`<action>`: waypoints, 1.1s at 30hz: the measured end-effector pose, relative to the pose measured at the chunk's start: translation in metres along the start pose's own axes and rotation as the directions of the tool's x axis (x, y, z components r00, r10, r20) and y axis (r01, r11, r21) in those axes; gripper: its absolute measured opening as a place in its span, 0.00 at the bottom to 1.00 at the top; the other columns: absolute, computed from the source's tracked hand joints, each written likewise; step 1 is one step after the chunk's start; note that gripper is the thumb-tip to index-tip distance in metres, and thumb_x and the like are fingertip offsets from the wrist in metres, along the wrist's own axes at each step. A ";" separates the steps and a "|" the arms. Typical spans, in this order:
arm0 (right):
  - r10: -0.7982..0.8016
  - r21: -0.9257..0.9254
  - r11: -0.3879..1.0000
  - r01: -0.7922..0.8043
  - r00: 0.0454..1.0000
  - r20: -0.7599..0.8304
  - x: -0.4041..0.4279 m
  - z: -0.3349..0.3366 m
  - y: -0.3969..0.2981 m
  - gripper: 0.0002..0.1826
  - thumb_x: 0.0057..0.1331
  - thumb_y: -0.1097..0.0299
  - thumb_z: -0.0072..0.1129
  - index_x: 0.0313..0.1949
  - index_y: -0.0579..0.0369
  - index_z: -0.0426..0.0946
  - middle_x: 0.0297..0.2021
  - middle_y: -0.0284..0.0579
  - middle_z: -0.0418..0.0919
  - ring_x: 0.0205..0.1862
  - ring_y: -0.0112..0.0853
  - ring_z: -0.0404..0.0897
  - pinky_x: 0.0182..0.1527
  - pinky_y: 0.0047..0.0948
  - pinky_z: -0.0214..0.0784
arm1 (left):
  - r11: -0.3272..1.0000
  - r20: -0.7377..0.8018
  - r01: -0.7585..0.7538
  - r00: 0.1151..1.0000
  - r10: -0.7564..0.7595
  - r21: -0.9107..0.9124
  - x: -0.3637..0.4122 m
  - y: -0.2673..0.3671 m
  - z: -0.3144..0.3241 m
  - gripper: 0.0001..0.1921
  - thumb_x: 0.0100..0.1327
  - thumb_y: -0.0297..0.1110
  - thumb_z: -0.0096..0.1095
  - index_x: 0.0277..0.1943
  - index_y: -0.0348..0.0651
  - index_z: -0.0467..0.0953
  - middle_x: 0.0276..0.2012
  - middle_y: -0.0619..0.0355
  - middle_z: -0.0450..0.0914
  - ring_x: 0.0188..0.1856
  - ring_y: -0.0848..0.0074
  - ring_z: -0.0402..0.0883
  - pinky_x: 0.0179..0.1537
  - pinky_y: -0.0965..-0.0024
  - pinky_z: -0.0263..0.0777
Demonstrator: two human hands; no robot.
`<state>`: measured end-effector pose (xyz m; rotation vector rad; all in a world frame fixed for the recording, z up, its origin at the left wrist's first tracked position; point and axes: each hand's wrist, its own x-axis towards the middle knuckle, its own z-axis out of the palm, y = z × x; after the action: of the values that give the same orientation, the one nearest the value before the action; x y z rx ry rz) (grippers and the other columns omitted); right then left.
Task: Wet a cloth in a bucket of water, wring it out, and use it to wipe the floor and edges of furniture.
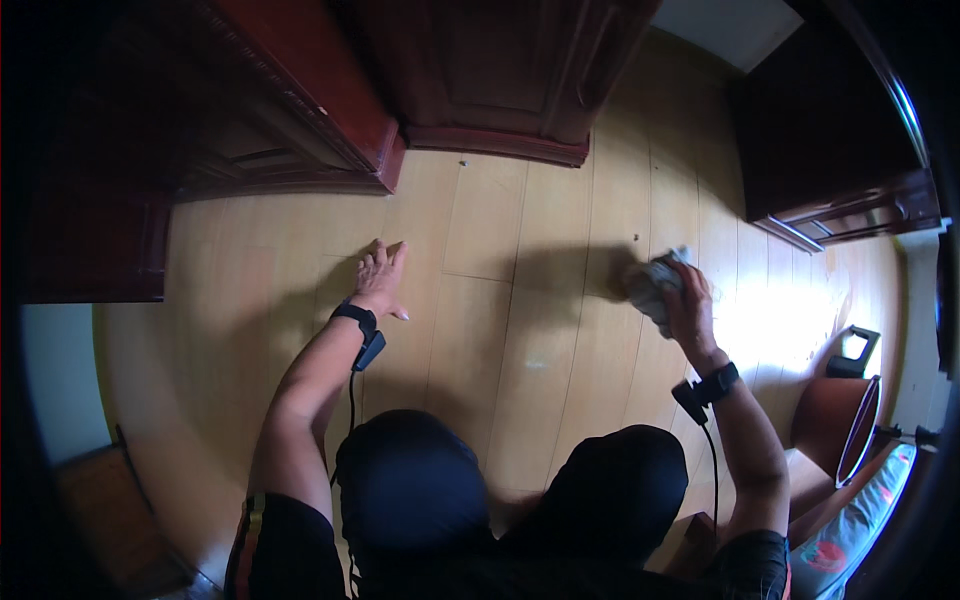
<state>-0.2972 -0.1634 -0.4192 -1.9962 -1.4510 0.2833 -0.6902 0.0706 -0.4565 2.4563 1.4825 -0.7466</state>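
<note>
My right hand (pixel 691 300) grips a crumpled pale grey cloth (pixel 658 289), which looks close to the light wooden plank floor (pixel 480 330). Whether the cloth touches the boards is hard to tell. Over to the left, my left hand (pixel 381 277) rests on the floor, fingers spread and holding nothing. Each wrist wears a black strap with a small device, the left one (pixel 363 330) and the right one (pixel 703 391), and a cable runs from each. My knees (pixel 412 480) in dark cloth are at the bottom middle.
Dark red wooden cabinets (pixel 495 82) line the far side and left. Another dark cabinet (pixel 825 135) stands at right. A reddish-brown bin (pixel 832 427) and a black-framed object (pixel 855 352) stand near the right wall, beside patterned fabric (pixel 847 532). Small specks (pixel 463 163) lie on the boards.
</note>
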 end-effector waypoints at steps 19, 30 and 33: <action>-0.217 -0.355 0.768 0.533 0.738 0.639 0.203 0.258 -0.151 0.38 0.52 0.44 0.52 0.62 0.33 0.53 0.63 0.47 0.51 0.60 0.47 0.55 0.52 0.46 0.57 | 0.976 -0.164 -0.216 0.964 0.211 -0.014 0.031 -0.027 0.038 0.63 0.23 0.52 0.78 0.65 0.45 0.45 0.61 0.31 0.48 0.62 0.42 0.49 0.61 0.48 0.47; 0.335 -0.579 0.791 -0.198 0.932 0.140 0.123 0.155 -0.007 0.32 0.54 0.52 0.55 0.58 0.41 0.60 0.56 0.48 0.59 0.57 0.54 0.57 0.52 0.52 0.60 | 0.996 0.051 -0.069 0.996 0.072 -0.057 0.032 -0.015 0.011 0.61 0.29 0.44 0.79 0.65 0.50 0.42 0.63 0.35 0.43 0.61 0.46 0.52 0.59 0.58 0.56; 0.455 -0.593 0.716 -0.368 0.890 -0.003 0.084 0.120 0.024 0.30 0.54 0.58 0.55 0.57 0.45 0.61 0.53 0.54 0.62 0.55 0.56 0.58 0.52 0.51 0.59 | 0.995 0.052 -0.063 0.996 0.067 -0.081 0.029 -0.015 0.011 0.62 0.28 0.44 0.79 0.66 0.50 0.42 0.63 0.35 0.43 0.60 0.46 0.52 0.59 0.59 0.58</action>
<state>-0.3105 -0.0472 -0.5097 -2.8708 -1.2445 0.1828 -0.6960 0.0965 -0.4788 2.3934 1.3788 -0.7214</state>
